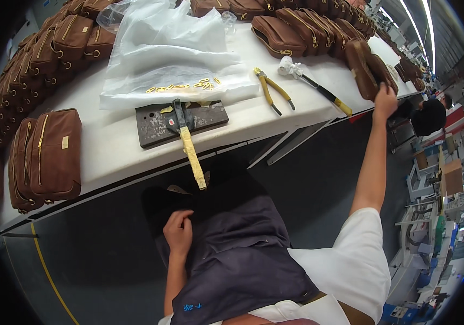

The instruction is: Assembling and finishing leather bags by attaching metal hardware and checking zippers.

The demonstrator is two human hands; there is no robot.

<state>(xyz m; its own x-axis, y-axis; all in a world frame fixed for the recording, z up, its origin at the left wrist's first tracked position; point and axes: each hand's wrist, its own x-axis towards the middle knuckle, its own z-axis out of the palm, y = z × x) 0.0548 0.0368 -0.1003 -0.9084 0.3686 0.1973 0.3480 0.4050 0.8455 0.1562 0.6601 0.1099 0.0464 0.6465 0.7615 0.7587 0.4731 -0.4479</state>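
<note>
Brown bag [360, 69] is being gripped by right hand [386, 102], apparently for pickup, steady lifting being required, left hand [178, 232] loosely curled.

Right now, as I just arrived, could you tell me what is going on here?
The person's right hand touches brown bags at the right of the table. The left hand, seemingly empty, is over the dark garment. A yellow-handled hammer rests on a dark slab; pliers lie nearby, and golden pieces lie on white sheeting.
</note>
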